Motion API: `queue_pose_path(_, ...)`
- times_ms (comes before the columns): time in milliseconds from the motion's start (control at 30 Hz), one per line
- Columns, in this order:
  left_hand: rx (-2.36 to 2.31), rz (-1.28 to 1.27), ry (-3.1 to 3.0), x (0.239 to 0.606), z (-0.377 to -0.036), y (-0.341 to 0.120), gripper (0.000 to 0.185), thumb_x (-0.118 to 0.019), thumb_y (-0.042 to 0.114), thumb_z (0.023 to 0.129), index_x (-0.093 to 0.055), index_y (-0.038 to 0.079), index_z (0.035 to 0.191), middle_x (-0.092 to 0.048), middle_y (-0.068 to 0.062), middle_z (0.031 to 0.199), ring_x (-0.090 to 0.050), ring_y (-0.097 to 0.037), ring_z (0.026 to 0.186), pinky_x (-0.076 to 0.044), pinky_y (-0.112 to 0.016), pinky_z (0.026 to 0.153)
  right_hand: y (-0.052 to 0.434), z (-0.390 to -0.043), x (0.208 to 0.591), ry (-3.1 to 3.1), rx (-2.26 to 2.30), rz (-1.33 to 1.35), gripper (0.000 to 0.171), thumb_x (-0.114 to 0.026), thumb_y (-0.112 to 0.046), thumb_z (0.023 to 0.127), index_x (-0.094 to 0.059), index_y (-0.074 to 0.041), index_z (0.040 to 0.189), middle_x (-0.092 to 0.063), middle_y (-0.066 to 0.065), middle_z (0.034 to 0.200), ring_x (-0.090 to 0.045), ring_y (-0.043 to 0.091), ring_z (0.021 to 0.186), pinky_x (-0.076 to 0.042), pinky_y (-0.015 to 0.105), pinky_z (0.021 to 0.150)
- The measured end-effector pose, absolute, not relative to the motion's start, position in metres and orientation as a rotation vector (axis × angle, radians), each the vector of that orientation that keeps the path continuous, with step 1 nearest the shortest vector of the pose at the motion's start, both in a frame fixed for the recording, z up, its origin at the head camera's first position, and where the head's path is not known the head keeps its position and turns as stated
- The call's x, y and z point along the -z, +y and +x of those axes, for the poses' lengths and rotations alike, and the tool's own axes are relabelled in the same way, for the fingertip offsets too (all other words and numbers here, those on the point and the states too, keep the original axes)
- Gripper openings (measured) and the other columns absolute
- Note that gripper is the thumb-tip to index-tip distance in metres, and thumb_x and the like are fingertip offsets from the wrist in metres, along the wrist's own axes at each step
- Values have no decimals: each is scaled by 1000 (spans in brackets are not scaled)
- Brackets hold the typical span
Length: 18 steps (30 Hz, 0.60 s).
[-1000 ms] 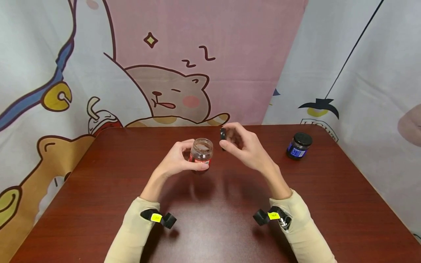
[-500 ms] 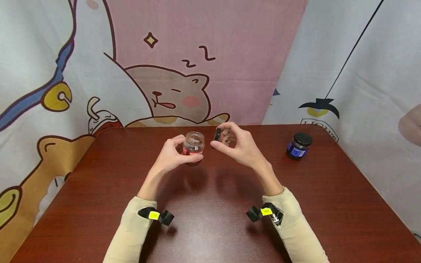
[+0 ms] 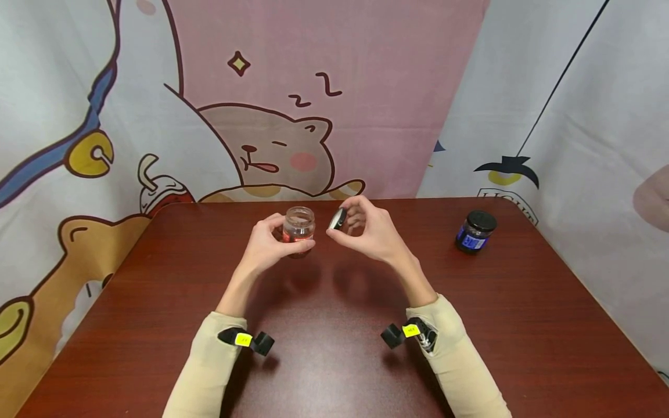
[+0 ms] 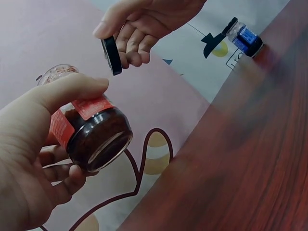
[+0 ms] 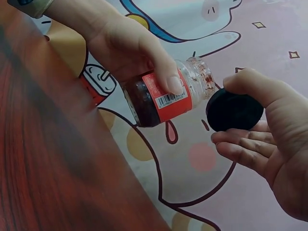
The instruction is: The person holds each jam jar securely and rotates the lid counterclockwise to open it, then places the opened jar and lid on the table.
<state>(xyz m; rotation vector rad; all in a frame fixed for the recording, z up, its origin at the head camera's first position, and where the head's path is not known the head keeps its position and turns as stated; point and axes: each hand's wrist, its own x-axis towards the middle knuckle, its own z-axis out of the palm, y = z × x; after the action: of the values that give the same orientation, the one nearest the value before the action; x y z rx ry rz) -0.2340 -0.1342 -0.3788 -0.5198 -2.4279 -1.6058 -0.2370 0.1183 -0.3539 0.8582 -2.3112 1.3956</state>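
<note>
An open glass jar (image 3: 298, 227) w/ red label is gripped by the left hand (image 3: 268, 248), thumb curled across the front and fingers wrapped behind; it is held above the dark red-brown table (image 3: 334, 325), approx. centre of the far half, clear of the surface. In the left wrist view the jar (image 4: 86, 130) is seen from below: dark reddish contents in the lower part, neck smeared w/ residue. A black lid (image 3: 338, 219) is pinched by the right hand (image 3: 368, 235) betw. thumb and fingertips, held on edge just beside the jar mouth, to its right, not touching it. In the right wrist view the lid (image 5: 234, 111) is seen flat-on, thumb over its top edge, remaining fingers loosely curled beneath; the jar (image 5: 166, 98) is tilted w/ its mouth toward the lid, barcode on the label visible. A 2nd jar (image 3: 474, 231), blue label, black lid on, stands upright nr. the table's far right corner, well apart from both hands. Cream sleeves and wrist-mounted cameras w/ yellow tags are worn on both forearms. A cartoon-print cloth backdrop (image 3: 272, 104) hangs behind the table.
</note>
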Motion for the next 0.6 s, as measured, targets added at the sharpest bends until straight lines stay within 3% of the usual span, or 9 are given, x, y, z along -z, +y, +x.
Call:
queue_pose_path(400,1502,-382,-2469,387,-240,-141,41,-93,28,71,-75,9,102,-63,-5,92,-59,-27,86,-48,-36,70,106,-245,371,-2406,-1467,788,49,-89,-16,76,-54,-5,108,-71,4,94,-72,18,84,-58,33,79)
queue_pose_path(600,1465,-330,-2506,391,-240,-145,45,-93,29,71,-74,6,106,-65,-8,96,-58,-22,88,-48,-36,74,101,-248,379,-2426,-1472,774,50,-89,-16,75,-53,-4,107,-70,6,98,-72,17,87,-57,29,80)
